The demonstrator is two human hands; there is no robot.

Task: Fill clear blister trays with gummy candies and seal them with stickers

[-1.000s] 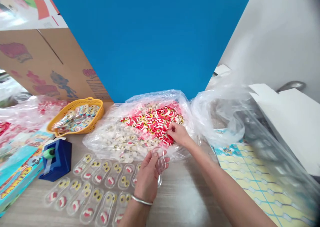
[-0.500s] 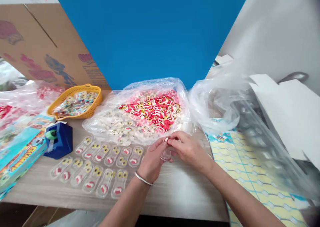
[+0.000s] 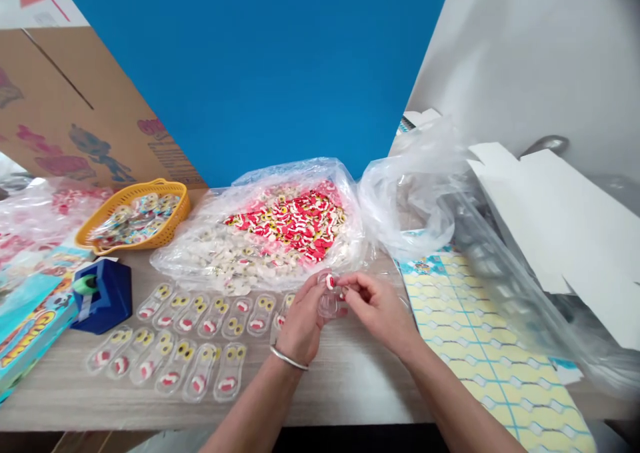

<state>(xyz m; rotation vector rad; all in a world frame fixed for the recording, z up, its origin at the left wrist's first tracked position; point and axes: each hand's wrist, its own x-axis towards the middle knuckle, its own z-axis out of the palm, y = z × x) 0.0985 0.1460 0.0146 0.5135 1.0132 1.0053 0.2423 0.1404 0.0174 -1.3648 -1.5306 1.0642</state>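
My left hand [image 3: 301, 326], with a silver bangle at the wrist, grips a small clear plastic blister shell [image 3: 329, 305] above the table. A red-and-white mouth-shaped piece [image 3: 330, 281] lies in the shell's upper end. Close against the shell's right side, my right hand [image 3: 381, 312] pinches thumb and forefinger together around something small and pale that I cannot make out. Beyond both hands lies a clear bag [image 3: 295, 223] heaped with red mouth pieces and yellow eye pieces. Several filled shells [image 3: 229, 380] stand in two rows to the left, each with eyes and a mouth.
A yellow basket [image 3: 183, 206] of packed items stands at the back left, behind a blue tape dispenser [image 3: 113, 300] and a turquoise box [image 3: 37, 323]. On the right are yellow printed sheets [image 3: 450, 333], crumpled clear plastic [image 3: 420, 220] and white card [image 3: 555, 220]. A blue panel [image 3: 260, 73] rises behind.
My right fingers have drawn slightly back from the mouth piece, which now shows in the shell. The whole view has shifted, so the table's things appear further left.
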